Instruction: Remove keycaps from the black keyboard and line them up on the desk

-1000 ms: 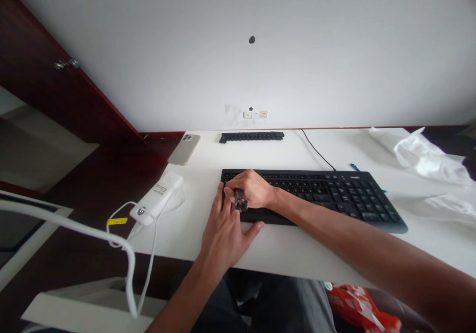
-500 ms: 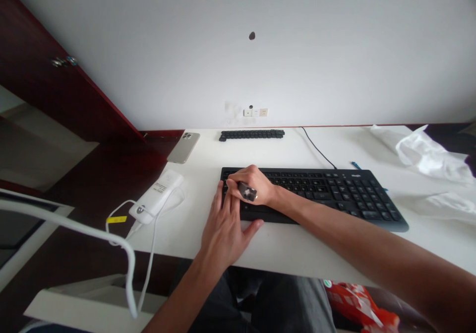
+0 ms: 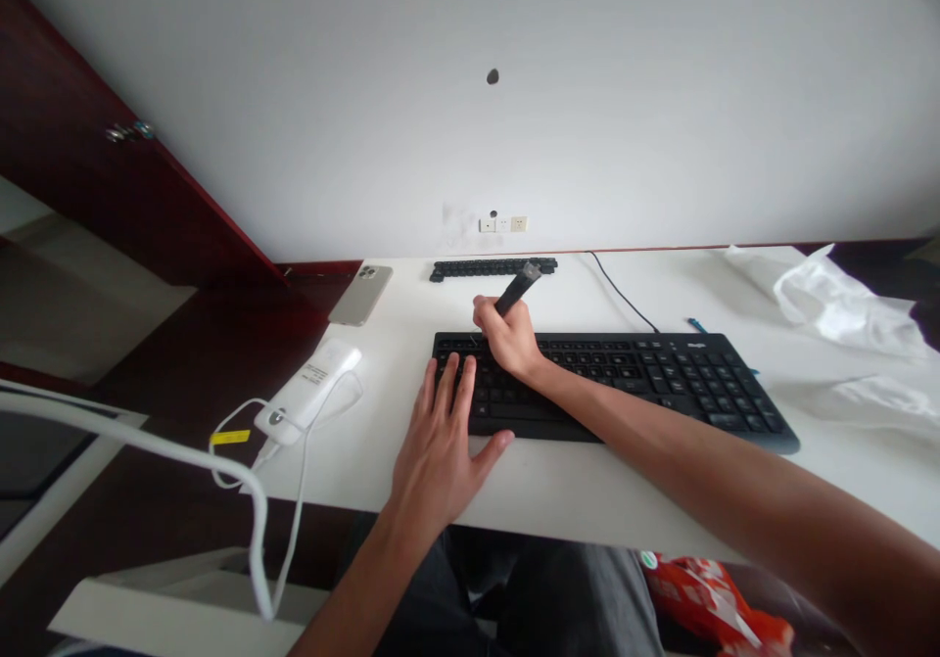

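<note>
A black full-size keyboard (image 3: 609,378) lies on the white desk. My left hand (image 3: 441,432) rests palm down on its left end, fingers stretched over the keys and thumb at the front edge. My right hand (image 3: 506,334) is closed round a black-handled keycap puller (image 3: 518,287), just above the upper left keys. The handle tilts up towards the wall, and thin wire shows below the fist; the rest of its working end is hidden. Behind the keyboard, small black keycaps (image 3: 492,267) stand in rows.
A phone (image 3: 361,295) lies at the desk's left edge, with a white power strip (image 3: 309,390) and its cable nearer me. Crumpled white plastic (image 3: 844,300) covers part of the right side. A small blue item (image 3: 697,325) lies behind the keyboard, near its black cord (image 3: 624,292).
My right hand has moved up and away from the left fingers, and the puller's handle has swung from pointing at me to pointing towards the wall. My left hand stays on the keyboard.
</note>
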The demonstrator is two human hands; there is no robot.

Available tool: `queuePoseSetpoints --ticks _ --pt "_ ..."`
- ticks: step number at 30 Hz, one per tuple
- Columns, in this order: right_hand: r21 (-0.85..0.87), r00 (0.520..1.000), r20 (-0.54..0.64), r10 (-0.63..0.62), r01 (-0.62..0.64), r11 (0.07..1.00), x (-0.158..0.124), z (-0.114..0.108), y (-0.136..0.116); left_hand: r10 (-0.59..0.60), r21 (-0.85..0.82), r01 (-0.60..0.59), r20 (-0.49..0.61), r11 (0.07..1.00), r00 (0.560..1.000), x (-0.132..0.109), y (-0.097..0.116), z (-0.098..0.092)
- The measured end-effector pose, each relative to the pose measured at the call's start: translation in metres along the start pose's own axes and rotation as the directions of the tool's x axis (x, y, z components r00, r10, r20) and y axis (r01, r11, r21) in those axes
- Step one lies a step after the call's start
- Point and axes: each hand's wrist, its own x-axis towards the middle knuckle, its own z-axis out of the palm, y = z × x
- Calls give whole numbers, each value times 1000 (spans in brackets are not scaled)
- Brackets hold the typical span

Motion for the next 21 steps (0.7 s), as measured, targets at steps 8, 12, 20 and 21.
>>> queuePoseSetpoints --ticks 8,12,20,21 --pt "105 993 -85 85 -76 992 7 0 6 -86 -161 51 -219 986 972 5 -6 -8" --pt "139 993 -93 73 -59 989 6 1 4 -120 -197 74 -232 978 965 14 -14 -12" --pt "197 990 -123 63 -38 980 9 1 3 -172 -205 140 -148 969 974 39 -23 -20" --pt "199 991 -116 66 -42 979 9 1 4 -188 -221 154 -142 963 972 43 -26 -23"
